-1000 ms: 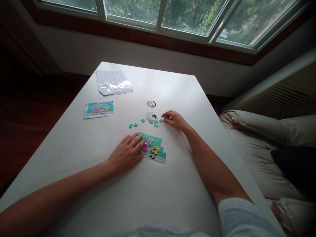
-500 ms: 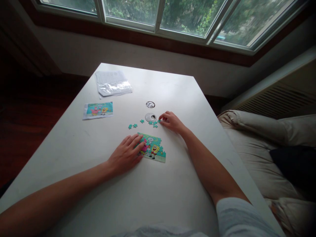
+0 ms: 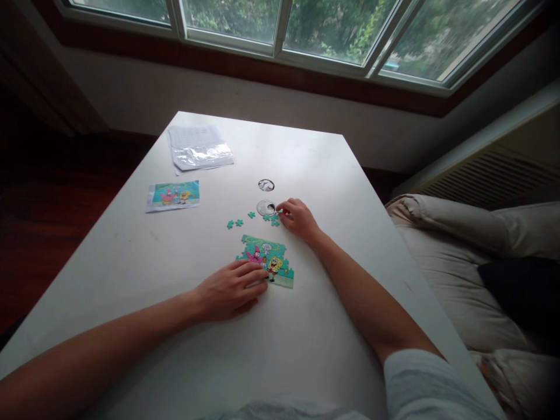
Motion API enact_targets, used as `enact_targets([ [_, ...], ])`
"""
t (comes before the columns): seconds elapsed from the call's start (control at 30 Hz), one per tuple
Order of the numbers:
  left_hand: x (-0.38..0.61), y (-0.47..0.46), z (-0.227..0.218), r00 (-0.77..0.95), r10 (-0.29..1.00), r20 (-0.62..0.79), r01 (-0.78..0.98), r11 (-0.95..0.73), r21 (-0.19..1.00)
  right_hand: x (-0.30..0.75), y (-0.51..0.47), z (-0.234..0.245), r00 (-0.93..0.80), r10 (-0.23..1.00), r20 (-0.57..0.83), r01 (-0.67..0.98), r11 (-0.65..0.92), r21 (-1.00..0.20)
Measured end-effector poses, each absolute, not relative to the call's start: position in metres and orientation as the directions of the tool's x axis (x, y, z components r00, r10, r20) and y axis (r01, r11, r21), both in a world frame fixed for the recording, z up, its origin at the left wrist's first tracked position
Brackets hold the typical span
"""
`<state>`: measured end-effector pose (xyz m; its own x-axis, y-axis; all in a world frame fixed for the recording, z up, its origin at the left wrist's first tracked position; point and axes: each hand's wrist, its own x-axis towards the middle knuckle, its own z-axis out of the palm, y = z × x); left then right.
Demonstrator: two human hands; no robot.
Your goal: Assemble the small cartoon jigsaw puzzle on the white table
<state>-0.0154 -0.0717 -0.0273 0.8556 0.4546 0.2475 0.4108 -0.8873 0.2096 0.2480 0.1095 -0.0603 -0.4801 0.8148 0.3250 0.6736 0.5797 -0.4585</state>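
On the white table lies a partly joined jigsaw puzzle (image 3: 276, 249) with cartoon figures on a teal ground; its left and right edges are ragged. My left hand (image 3: 234, 287) rests flat over its lower left corner, fingers stretched out and hiding that part. Beyond the puzzle, several loose teal puzzle pieces (image 3: 239, 223) are scattered in a rough row. At the right end of this row my right hand (image 3: 298, 218) pinches a small teal piece between thumb and fingertips, close beside a round grey-and-white disc (image 3: 265, 207).
A second round dark-rimmed disc or hole (image 3: 266, 185) lies farther back. To the left are a printed picture packet (image 3: 173, 196) and papers in a clear plastic sleeve (image 3: 201, 149). A beige sofa (image 3: 437, 262) stands right of the table (image 3: 306, 157); windows are ahead.
My left hand has slid down and right over the puzzle, uncovering its upper left part. My right hand has shifted slightly left with the small piece at its fingertips.
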Motion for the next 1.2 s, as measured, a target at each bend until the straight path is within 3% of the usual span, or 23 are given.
enact_targets([
  [0.23, -0.017, -0.072, -0.030, 0.858, 0.465, 0.219, 0.418, -0.879, 0.227, 0.252, 0.111, -0.056, -0.570, 0.762, 0.307, 0.620, 0.644, -0.448],
  [0.9, -0.018, -0.072, -0.030, 0.852, 0.478, 0.215, 0.426, -0.870, 0.246, 0.244, 0.101, -0.039, -0.633, 0.758, 0.158, 0.619, 0.618, -0.485],
  [1.2, -0.017, -0.070, -0.026, 0.850, 0.485, 0.204, 0.433, -0.865, 0.253, 0.240, 0.100, -0.041, -0.625, 0.756, 0.195, 0.569, 0.612, -0.549],
])
